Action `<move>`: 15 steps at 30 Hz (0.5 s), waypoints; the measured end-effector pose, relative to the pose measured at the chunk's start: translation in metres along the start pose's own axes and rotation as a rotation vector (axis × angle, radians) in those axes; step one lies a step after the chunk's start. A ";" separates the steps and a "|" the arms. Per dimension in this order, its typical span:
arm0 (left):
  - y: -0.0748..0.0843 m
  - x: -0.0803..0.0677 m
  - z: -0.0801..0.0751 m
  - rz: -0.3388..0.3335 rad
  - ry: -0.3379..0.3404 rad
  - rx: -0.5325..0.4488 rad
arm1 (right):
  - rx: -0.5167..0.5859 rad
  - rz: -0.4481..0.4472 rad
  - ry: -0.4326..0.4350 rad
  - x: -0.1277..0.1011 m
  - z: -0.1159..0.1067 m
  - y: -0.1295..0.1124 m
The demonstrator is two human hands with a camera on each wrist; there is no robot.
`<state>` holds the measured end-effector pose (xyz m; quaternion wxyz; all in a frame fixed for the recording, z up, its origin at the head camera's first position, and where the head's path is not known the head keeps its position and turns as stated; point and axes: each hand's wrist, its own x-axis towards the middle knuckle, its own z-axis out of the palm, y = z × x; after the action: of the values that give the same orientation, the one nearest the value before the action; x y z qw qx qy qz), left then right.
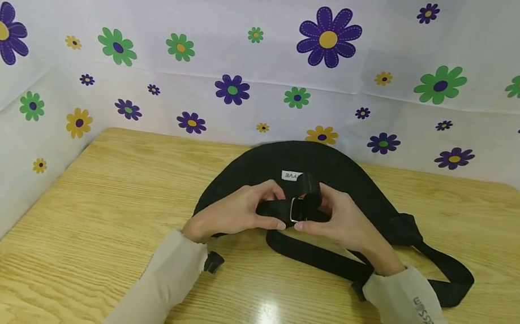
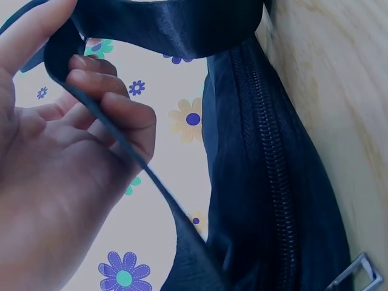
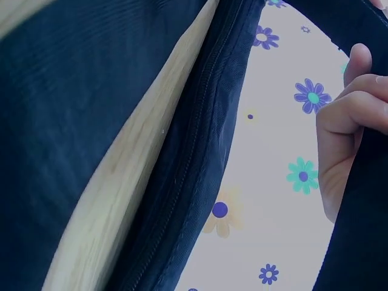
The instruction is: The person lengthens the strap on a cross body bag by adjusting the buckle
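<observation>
A black crescent-shaped bag [image 1: 261, 156] with a small white label [image 1: 291, 176] lies on the table. Above its front edge, my left hand [image 1: 238, 210] pinches the black webbing strap [image 1: 275, 209] between thumb and fingers. My right hand [image 1: 348, 220] grips the same strap on the other side of a silver slider buckle [image 1: 293, 210]. A loop of strap [image 1: 309, 186] stands up beside the buckle. In the left wrist view the strap [image 2: 176, 27] runs across my left hand [image 2: 60, 139]. Curled fingers [image 3: 351, 115] of my right hand show at the right wrist view's edge.
The wooden table [image 1: 85, 247] meets a flower-print cloth [image 1: 266, 60] behind. More strap [image 1: 457, 278] loops out to the right of the bag. A black strap end [image 1: 214, 262] lies near my left sleeve. A zipper [image 2: 276, 157] runs along the bag.
</observation>
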<state>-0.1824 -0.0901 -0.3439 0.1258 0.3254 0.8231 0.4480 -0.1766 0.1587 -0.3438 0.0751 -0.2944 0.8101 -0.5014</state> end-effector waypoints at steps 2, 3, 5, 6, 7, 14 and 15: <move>0.000 0.000 -0.001 -0.006 -0.004 0.000 | -0.009 0.006 -0.001 -0.001 -0.001 0.000; 0.000 0.000 -0.001 -0.009 -0.007 -0.002 | -0.013 0.009 -0.001 -0.001 -0.002 0.000; 0.000 0.000 -0.002 -0.015 -0.010 -0.004 | -0.028 0.019 0.000 -0.002 -0.003 0.000; 0.000 0.000 -0.002 -0.017 -0.011 -0.003 | -0.033 0.022 0.000 -0.003 -0.004 0.000; 0.000 0.000 -0.002 -0.018 -0.011 -0.004 | -0.039 0.025 0.000 -0.003 -0.004 0.000; -0.002 0.000 -0.005 -0.023 -0.003 -0.005 | -0.075 0.018 0.012 -0.006 -0.009 0.003; -0.002 -0.001 -0.005 -0.025 -0.002 -0.004 | -0.080 0.019 0.016 -0.007 -0.010 0.003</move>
<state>-0.1852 -0.0947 -0.3426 0.1329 0.3153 0.8261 0.4478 -0.1766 0.1708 -0.3429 0.0615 -0.2856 0.8328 -0.4701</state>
